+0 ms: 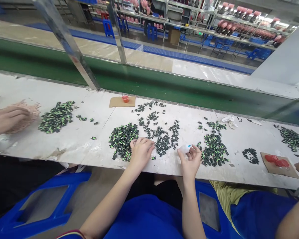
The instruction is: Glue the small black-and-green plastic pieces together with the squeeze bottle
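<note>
- So from my feed, the biggest thing is the long white worktop (pixel 72 139) running across the whole view, with a green belt (pixel 149 83) behind it.
- Spread over it are heaps of tiny dark-and-green parts. The heap on my left (pixel 122 139) touches my left hand, a looser scatter (pixel 161 132) sits in the middle, and another heap (pixel 214 151) lies just beside my right hand.
- Further left there's one more green heap (pixel 56 117) and a pinkish pile (pixel 27 114) under a neighbour's hand (pixel 5 120).
- A cardboard square (pixel 122 101) at the back edge carries a small red cup (pixel 125 98).
- My left hand (pixel 141 151) rests palm-down with fingers curled at the heap's edge; can't tell if it's got a part pinched.
- My right hand (pixel 190 159) is pinching a small white piece (pixel 185 148) with a blue bit, I think, it's pretty blurry, held just over the worktop's front edge.
</note>
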A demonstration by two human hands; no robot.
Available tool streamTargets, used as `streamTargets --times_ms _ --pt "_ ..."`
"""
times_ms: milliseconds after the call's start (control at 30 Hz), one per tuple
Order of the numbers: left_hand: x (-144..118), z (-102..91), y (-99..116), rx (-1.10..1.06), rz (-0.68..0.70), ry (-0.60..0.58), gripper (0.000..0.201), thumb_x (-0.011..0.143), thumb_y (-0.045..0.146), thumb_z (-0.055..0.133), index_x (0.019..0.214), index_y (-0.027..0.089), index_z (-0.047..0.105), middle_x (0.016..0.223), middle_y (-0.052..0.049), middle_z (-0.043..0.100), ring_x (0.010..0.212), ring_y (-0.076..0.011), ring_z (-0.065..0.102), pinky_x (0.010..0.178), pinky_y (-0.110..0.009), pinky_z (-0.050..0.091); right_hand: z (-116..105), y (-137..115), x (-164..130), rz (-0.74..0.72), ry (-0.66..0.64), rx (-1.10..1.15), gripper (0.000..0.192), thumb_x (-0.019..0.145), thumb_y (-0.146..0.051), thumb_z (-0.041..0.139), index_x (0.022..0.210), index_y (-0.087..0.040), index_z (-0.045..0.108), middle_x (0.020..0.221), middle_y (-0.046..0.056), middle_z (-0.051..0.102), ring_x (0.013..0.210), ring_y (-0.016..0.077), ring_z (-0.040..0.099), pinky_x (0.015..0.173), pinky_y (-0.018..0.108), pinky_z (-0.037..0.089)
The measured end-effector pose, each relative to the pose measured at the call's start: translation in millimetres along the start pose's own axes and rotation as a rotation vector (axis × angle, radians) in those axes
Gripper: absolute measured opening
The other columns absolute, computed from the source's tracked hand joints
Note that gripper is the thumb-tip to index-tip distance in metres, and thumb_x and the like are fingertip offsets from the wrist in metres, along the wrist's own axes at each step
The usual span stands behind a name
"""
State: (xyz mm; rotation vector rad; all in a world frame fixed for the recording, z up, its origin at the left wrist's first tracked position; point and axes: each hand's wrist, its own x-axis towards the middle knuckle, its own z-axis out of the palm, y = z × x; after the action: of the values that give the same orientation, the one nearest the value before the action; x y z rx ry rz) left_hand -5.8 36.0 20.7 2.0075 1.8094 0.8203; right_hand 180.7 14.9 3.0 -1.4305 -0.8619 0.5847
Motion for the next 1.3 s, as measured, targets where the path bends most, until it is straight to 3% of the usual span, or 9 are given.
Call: streamTargets --times_ms 167,233,300,433,567,733,900,1133,1300 --pt "2.9 6.1 -4.0 0.035 0.081 -0.001 0.016 0.085 0.013 0.054 0.075 0.021 0.064 0.091 -0.005 0.069 0.097 -0.0256 0.055 0.088 -0.045 0.029 -6.5 -4.7 -14.8 -0.261 0.090 -0.164 0.069 0.062 -0.034 0.080 0.119 -0.020 0.045 0.112 0.012 0.058 0.098 0.0217 0.057 0.081 0.038 0.049" --pt "2.0 4.4 -4.3 0.009 0.116 -0.013 0.017 0.087 0.012 0.051 0.076 0.020 0.062 0.092 -0.005 0.069 0.097 -0.0247 0.054 0.086 -0.044 0.030 -10.3 -11.0 -24.9 -0.411 0.116 -0.219 0.048 0.071 -0.029 0.075 0.112 -0.019 0.052 0.104 0.010 0.061 0.089 0.0194 0.059 0.074 0.034 0.050" --pt "-0.9 -0.3 -2.6 -0.059 0.198 -0.052 0.020 0.089 0.012 0.047 0.079 0.021 0.061 0.093 -0.004 0.068 0.097 -0.0229 0.055 0.085 -0.041 0.029 -12.3 -18.4 -34.1 -0.492 -0.017 -0.231 0.023 0.080 -0.026 0.067 0.101 -0.019 0.060 0.092 0.007 0.064 0.079 0.0173 0.060 0.068 0.031 0.050" --pt "-12.1 -15.3 5.7 -0.229 0.440 -0.167 0.020 0.094 0.016 0.043 0.086 0.023 0.060 0.098 -0.002 0.066 0.104 -0.0190 0.054 0.088 -0.037 0.028 -9.1 -30.8 -42.1 -0.263 -0.507 -0.117 0.018 0.086 -0.028 0.058 0.101 -0.021 0.066 0.088 0.006 0.068 0.075 0.0162 0.064 0.067 0.028 0.054" --pt "-22.3 -25.0 10.4 -0.244 0.452 -0.177 0.021 0.096 0.021 0.040 0.088 0.023 0.059 0.096 -0.002 0.066 0.100 -0.0177 0.056 0.090 -0.036 0.028 -5.4 -33.1 -40.3 0.044 -0.714 0.028 0.020 0.081 -0.033 0.064 0.097 -0.021 0.069 0.083 0.003 0.070 0.075 0.0162 0.067 0.069 0.027 0.056" --pt "-33.3 -16.6 -2.3 -0.082 0.286 -0.117 0.014 0.092 0.027 0.049 0.101 0.024 0.058 0.101 -0.004 0.068 0.100 -0.0218 0.058 0.087 -0.038 0.029 -5.9 -26.8 -39.2 0.211 -0.590 0.097 0.023 0.075 -0.038 0.069 0.087 -0.019 0.072 0.079 0.004 0.072 0.070 0.0177 0.069 0.068 0.029 0.058" --pt "-42.0 -0.5 -14.8 0.011 0.196 -0.076 0.011 0.089 0.024 0.054 0.095 0.025 0.064 0.103 -0.005 0.068 0.101 -0.0232 0.058 0.083 -0.037 0.032 -1.7 -18.3 -41.5 0.317 -0.419 0.143 0.028 0.071 -0.043 0.071 0.082 -0.018 0.071 0.077 0.006 0.074 0.075 0.0217 0.071 0.068 0.033 0.059" --pt "-40.4 -3.3 -1.3 -0.095 0.202 -0.107 0.016 0.092 0.018 0.047 0.093 0.024 0.062 0.094 -0.001 0.072 0.089 -0.0182 0.063 0.083 -0.035 0.032 10.2 -25.7 -53.7 0.150 -0.361 0.070 0.022 0.076 -0.039 0.067 0.082 -0.019 0.073 0.094 0.008 0.073 0.090 0.0218 0.068 0.076 0.032 0.057" --pt "-41.8 -12.3 10.6 -0.181 0.249 -0.075 0.019 0.095 0.021 0.043 0.091 0.023 0.061 0.091 -0.001 0.073 0.084 -0.0168 0.064 0.085 -0.035 0.030 12.9 -31.0 -58.1 0.212 -0.371 0.137 0.020 0.075 -0.037 0.068 0.080 -0.018 0.073 0.082 0.006 0.074 0.076 0.0199 0.069 0.072 0.032 0.058"
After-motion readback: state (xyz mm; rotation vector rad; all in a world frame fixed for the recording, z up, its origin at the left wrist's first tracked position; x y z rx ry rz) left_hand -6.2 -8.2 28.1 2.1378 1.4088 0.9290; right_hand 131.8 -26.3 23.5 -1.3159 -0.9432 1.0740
